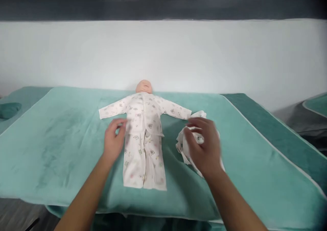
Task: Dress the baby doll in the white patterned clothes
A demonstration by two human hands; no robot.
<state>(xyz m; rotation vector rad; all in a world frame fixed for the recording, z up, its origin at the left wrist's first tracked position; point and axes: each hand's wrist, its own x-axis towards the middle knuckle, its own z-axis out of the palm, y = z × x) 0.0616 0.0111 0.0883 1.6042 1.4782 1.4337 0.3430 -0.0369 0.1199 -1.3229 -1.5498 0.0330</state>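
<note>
A baby doll (144, 122) in a white printed shirt and trousers lies on its back on a teal towel (63, 139), head toward the wall, arms spread. My left hand (114, 140) hovers beside the doll's waist on its left, fingers loosely curled and apart, holding nothing. My right hand (204, 145) is over a crumpled white printed cloth (184, 145) lying to the right of the doll; its fingers are bent over the cloth and blurred, so a grip is unclear.
The towel covers a padded table against a white wall (163, 54). A darker green mat (278, 132) shows at the right edge, another teal-covered surface (316, 103) at far right, and a green pillow (9, 110) at far left.
</note>
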